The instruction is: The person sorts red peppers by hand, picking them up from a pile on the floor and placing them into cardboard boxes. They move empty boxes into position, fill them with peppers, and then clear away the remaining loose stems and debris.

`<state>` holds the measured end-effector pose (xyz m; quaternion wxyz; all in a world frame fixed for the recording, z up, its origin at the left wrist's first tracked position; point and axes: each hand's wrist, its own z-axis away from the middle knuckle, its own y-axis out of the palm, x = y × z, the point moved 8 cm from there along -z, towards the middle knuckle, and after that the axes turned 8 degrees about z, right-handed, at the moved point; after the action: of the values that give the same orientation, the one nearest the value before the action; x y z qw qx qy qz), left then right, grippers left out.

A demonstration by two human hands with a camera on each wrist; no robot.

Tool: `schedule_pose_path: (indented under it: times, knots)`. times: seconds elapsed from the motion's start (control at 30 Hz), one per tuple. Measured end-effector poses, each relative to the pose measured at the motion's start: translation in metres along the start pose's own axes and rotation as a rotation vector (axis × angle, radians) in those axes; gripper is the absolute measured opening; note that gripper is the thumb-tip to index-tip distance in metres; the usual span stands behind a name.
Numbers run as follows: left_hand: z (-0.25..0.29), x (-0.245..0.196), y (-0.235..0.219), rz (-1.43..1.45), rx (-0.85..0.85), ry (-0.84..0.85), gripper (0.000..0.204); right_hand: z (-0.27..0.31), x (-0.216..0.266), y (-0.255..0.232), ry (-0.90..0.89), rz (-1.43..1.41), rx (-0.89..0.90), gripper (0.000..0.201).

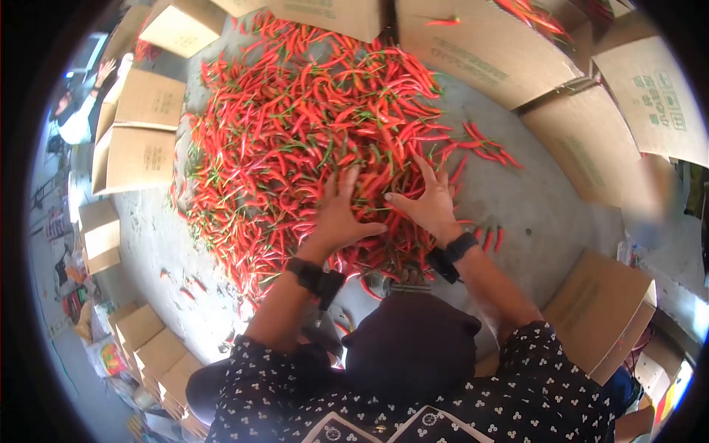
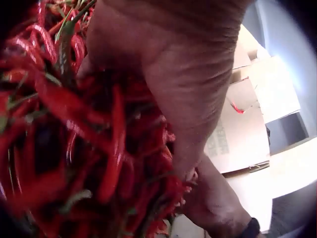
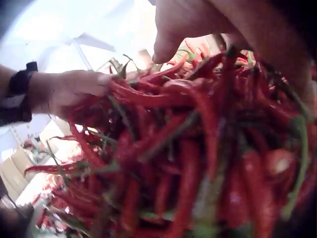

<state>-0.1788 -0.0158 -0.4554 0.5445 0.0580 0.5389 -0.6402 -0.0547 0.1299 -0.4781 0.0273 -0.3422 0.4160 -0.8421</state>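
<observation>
A broad heap of red chili peppers [image 1: 281, 125] with green stems spreads over the grey floor. My left hand [image 1: 336, 218] lies over its near part, fingers pointing away and thumb stretched toward the right. Facing it, my right hand [image 1: 432, 207] has its fingers spread and its thumb toward the left. A mound of peppers fills the space between and below the two palms. In the left wrist view, chili peppers [image 2: 116, 134] press close under the left hand [image 2: 168, 64], its fingertips hidden among them. Peppers [image 3: 188, 158] crowd beneath the right hand [image 3: 198, 20] in the right wrist view.
Cardboard boxes [image 1: 487, 52] ring the heap at the back and right, with more boxes [image 1: 144, 159] along the left. A few stray peppers [image 1: 487, 238] lie on the floor [image 1: 532, 255] to the right. Another person [image 1: 77, 122] is at the far left.
</observation>
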Motion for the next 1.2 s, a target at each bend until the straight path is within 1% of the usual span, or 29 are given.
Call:
schedule_pose_path:
  times: [0.03,0.07,0.13,0.17,0.2,0.23,0.3,0.33,0.37,0.4,0.43,0.47,0.5,0.53,0.57,0.6,0.67,0.7,0.73,0.8,0.87,0.93,0.97,1.0,1.03,1.1,1.13,1.17,1.2]
  knots:
    - [-0.002,0.006,-0.006,0.057,-0.013,0.067,0.129,-0.005,-0.007,0.0,-0.048,-0.012,-0.006,0.105]
    - [-0.004,0.014,-0.004,0.056,-0.003,0.075,0.129,-0.007,-0.011,0.001,-0.096,-0.024,-0.009,0.105]
    - [-0.004,0.023,0.0,-0.013,-0.039,0.062,0.13,-0.002,-0.004,0.011,-0.09,-0.046,-0.001,0.106]
    - [-0.004,0.019,0.007,-0.028,-0.064,0.006,0.124,0.0,0.004,0.015,-0.093,-0.063,0.004,0.106]
    - [-0.006,0.011,0.015,-0.02,-0.03,0.042,0.124,0.002,0.007,0.019,-0.054,-0.082,0.049,0.108]
    - [-0.007,0.003,0.014,0.021,-0.063,0.105,0.12,0.004,0.007,0.02,-0.003,-0.101,0.084,0.109]
    - [-0.002,-0.014,0.013,0.095,-0.095,0.2,0.113,0.007,0.004,0.023,-0.003,-0.329,0.17,0.111]
    - [0.001,-0.018,0.011,0.123,-0.109,0.233,0.11,0.007,0.001,0.025,-0.011,-0.361,0.152,0.11]
    - [-0.004,-0.006,0.014,0.222,-0.081,0.213,0.108,0.008,-0.001,0.027,-0.025,-0.391,0.134,0.11]
    - [-0.011,0.007,0.016,0.318,-0.056,0.189,0.107,0.008,-0.002,0.028,-0.003,-0.307,0.124,0.109]
    - [-0.017,0.013,0.016,0.294,-0.061,0.183,0.105,0.005,-0.001,0.027,0.014,-0.222,0.112,0.109]
    - [-0.02,0.017,0.018,0.267,-0.066,0.173,0.104,0.002,0.0,0.028,0.032,-0.217,0.119,0.109]
    - [-0.02,0.012,0.023,0.278,-0.031,0.199,0.104,0.001,0.001,0.027,0.05,-0.217,0.13,0.11]
    - [-0.021,0.013,0.023,0.364,-0.047,0.166,0.103,0.0,0.0,0.023,0.078,-0.214,0.102,0.11]
    - [-0.022,0.012,0.021,0.445,-0.062,0.13,0.101,0.001,0.004,0.024,0.08,-0.258,0.163,0.11]
    - [-0.022,0.004,0.022,0.454,-0.037,0.152,0.101,0.002,0.006,0.021,0.076,-0.296,0.226,0.111]
    - [-0.01,-0.011,0.009,0.476,-0.066,0.208,0.098,0.011,0.007,0.011,0.076,-0.359,0.245,0.114]
    - [-0.008,-0.019,0.007,0.477,-0.044,0.189,0.097,0.017,0.011,0.011,0.056,-0.43,0.278,0.116]
    - [-0.007,-0.019,0.009,0.477,-0.045,0.192,0.097,0.018,0.013,0.01,0.054,-0.431,0.276,0.116]
    - [0.0,-0.033,0.011,0.003,-0.055,0.423,0.099,0.017,0.021,0.012,0.051,-0.307,0.303,0.128]
    - [0.005,-0.044,0.019,0.154,0.089,0.329,0.1,0.003,0.014,0.023,0.054,-0.337,0.311,0.137]
    - [0.003,-0.042,0.019,0.437,0.086,0.275,0.1,-0.003,0.01,0.017,0.02,-0.473,0.281,0.134]
    - [0.002,-0.046,0.019,0.726,0.113,0.234,0.1,-0.013,0.009,0.03,-0.066,-0.745,0.29,0.131]
    - [0.003,-0.048,0.017,1.016,0.137,0.208,0.102,-0.017,0.006,0.042,-0.092,-0.9,0.316,0.127]
    - [0.005,-0.048,0.013,0.999,0.088,0.2,0.102,-0.021,0.004,0.053,-0.115,-1.056,0.348,0.124]
    - [0.006,-0.051,0.014,1.083,0.15,0.187,0.103,-0.022,0.008,0.056,-0.108,-1.084,0.414,0.121]
    - [0.006,-0.044,0.01,1.081,0.132,0.186,0.103,-0.02,0.006,0.057,-0.067,-0.986,0.401,0.115]
    - [0.007,-0.048,0.007,0.961,0.131,0.226,0.102,-0.018,0.001,0.06,-0.02,-0.888,0.38,0.109]
    - [0.008,-0.054,0.007,0.843,0.137,0.266,0.1,-0.019,0.004,0.065,-0.018,-0.886,0.383,0.109]
